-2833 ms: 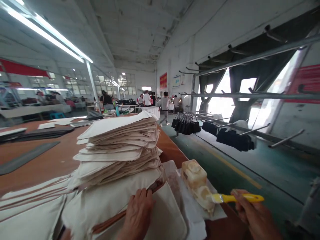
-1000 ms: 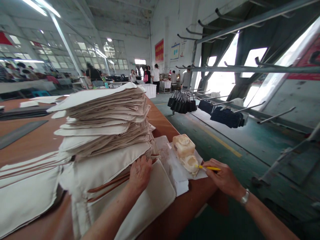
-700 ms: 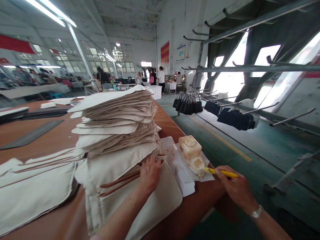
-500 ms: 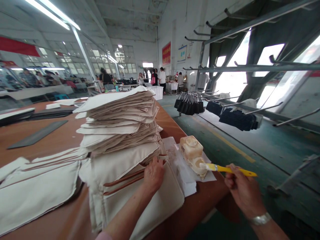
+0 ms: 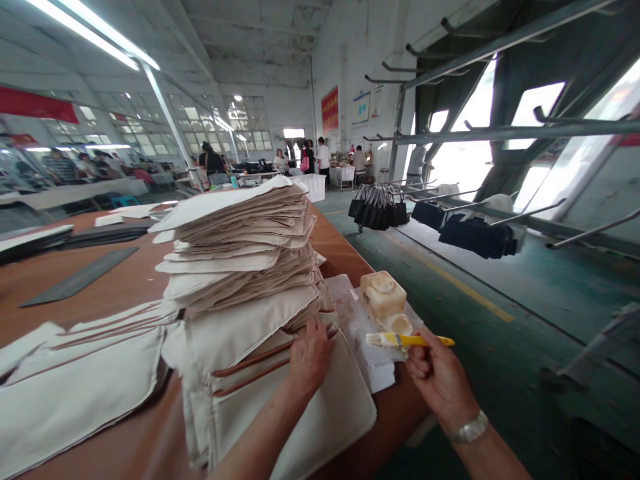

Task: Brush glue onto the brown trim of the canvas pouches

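In my right hand (image 5: 440,380) is a yellow-handled paintbrush (image 5: 419,340), gripped by the handle. Its pale, coated bristles point left, just in front of a plastic container (image 5: 384,293) cut open at the front, with cream-coloured paste (image 5: 399,324) in its opening. My left hand (image 5: 311,357) has its fingers curled at the edge of a cream fabric panel (image 5: 333,407) with brown trim strips (image 5: 253,360). The fingertips are partly hidden against the fabric. Behind that hand rises a tall, uneven stack of cream fabric panels (image 5: 245,267).
More brown-edged cream panels (image 5: 85,373) lie on the brown tabletop (image 5: 145,427) at left, near a dark flat strip (image 5: 80,277). White paper (image 5: 373,373) lies under the container. A metal rack (image 5: 500,137) with dark bags (image 5: 477,233) stands at right. People work in the background.
My right hand has moved left with the paintbrush, lifting its bristles out of the container's opening toward the fabric. My left hand stays at the panel's edge.
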A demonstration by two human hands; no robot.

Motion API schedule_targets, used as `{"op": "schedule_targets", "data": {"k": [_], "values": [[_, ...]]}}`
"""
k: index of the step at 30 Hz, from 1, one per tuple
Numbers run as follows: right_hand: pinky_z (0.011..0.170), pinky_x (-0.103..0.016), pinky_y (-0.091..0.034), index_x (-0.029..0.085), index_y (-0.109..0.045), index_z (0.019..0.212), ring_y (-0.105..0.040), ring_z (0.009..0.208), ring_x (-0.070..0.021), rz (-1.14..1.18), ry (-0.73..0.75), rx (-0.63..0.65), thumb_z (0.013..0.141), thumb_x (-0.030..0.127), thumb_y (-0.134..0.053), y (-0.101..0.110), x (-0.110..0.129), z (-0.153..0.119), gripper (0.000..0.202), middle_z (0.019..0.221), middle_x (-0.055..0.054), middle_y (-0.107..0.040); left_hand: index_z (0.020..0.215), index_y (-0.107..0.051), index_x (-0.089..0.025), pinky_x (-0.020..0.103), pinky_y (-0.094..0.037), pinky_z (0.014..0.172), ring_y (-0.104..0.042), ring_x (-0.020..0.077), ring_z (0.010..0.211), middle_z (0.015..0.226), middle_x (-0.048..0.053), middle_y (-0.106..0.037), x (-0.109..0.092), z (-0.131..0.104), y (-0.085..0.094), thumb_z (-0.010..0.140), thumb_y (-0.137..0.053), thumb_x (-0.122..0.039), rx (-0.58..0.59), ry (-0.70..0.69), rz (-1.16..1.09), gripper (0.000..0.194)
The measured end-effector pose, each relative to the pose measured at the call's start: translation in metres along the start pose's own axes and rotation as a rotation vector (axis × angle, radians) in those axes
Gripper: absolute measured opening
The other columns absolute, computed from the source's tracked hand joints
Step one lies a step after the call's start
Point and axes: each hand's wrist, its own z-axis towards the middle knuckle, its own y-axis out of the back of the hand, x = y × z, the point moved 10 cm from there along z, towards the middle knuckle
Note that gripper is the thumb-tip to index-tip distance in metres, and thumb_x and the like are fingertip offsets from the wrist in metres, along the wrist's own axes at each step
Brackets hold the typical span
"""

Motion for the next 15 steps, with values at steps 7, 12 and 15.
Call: {"op": "schedule_targets", "data": {"k": [7, 12, 15], "values": [[0.036, -0.012, -0.032, 0.018, -0.057, 0.086, -0.033, 0.039, -0.0035, -0.002, -0.013, -0.008, 0.073, 0.033, -0.090, 0.008, -0.004, -0.010, 0.039, 0.055, 0.010, -0.044, 0.110, -0.064, -0.015, 0.040, -0.047, 0.096, -0.062, 0.0291, 0.112, 0.113, 0.012, -0.066, -0.012, -0.009, -0.018, 0.091, -0.062, -0.024, 0.041, -0.058, -0.072, 0.021], [0.035, -0.012, -0.029, 0.019, -0.054, 0.082, -0.030, 0.038, -0.0037, -0.063, 0.031, -0.020, 0.075, 0.035, -0.088, 0.007, -0.004, -0.011, 0.038, 0.053, 0.010, -0.042, 0.102, -0.067, -0.015, 0.044, -0.044, 0.098, -0.059, 0.0336, 0.117, 0.114, 0.016, -0.066, -0.017, -0.011, -0.027, 0.085, -0.065, -0.021, 0.091, -0.031, -0.154, 0.018], [0.034, -0.013, -0.027, 0.019, -0.052, 0.077, -0.031, 0.037, -0.0045, -0.121, 0.104, -0.023, 0.075, 0.039, -0.088, 0.001, 0.003, -0.010, 0.041, 0.050, 0.010, -0.040, 0.098, -0.068, -0.016, 0.036, -0.046, 0.086, -0.064, 0.0280, 0.103, 0.108, 0.012, -0.068, -0.014, -0.010, -0.034, 0.084, -0.062, -0.021, 0.136, -0.015, -0.265, 0.015]]}}
